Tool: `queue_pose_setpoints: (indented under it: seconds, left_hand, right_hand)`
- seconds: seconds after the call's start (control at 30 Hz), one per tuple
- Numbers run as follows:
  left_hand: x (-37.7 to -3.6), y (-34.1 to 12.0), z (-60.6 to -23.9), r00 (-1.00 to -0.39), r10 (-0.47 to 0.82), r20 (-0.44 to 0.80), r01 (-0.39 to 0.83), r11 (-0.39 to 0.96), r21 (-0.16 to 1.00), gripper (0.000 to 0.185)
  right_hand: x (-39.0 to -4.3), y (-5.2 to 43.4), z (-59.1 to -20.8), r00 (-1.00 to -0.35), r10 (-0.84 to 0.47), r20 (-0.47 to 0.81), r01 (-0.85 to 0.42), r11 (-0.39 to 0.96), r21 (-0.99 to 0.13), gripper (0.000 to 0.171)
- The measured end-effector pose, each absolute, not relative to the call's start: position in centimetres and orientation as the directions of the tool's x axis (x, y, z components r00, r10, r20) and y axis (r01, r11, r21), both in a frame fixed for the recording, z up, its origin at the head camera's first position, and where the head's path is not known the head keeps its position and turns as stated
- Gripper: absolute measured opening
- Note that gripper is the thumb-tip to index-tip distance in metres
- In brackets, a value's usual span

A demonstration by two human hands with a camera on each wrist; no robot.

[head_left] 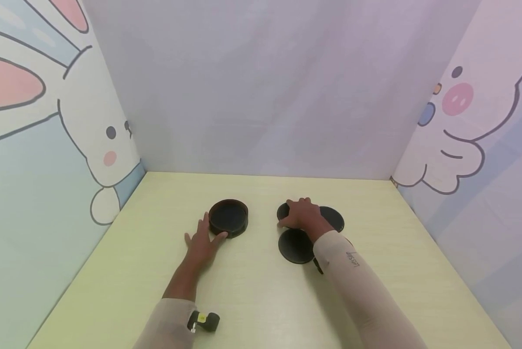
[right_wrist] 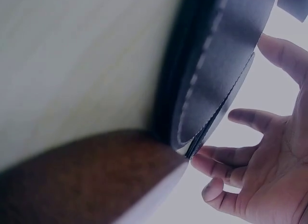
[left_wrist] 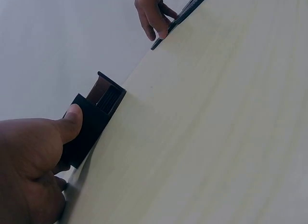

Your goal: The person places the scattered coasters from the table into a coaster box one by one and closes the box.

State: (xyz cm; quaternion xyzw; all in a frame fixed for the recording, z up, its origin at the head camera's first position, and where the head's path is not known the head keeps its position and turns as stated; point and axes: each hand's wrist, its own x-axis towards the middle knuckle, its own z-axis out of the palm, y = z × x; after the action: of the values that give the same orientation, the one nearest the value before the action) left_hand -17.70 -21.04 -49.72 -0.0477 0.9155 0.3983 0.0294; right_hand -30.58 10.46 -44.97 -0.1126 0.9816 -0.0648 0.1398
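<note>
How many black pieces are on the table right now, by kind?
Round holder, touched by the left hand: 1
Flat black coasters in plain view, one nearest, one far right, one under the right hand: 3
Total: 4; a further dark edge behind the right sleeve is unclear.

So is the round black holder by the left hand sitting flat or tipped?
Flat. The round black holder rests level on the table, open side up, with the left hand touching its near edge; whether it holds anything, cannot tell.
</note>
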Motion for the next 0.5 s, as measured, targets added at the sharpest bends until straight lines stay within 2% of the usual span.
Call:
queue_pose_setpoints:
  seconds: [0.5]
  left_hand:
    - [-17.81, -21.12, -49.93, -0.994, -0.062, -0.087, -0.106, 0.677, 0.728, 0.099]
  right_hand:
    - [-30.26, 11.06, -44.31, -0.921, -0.279, -0.271, -0.242, 0.957, -0.163, 0.088]
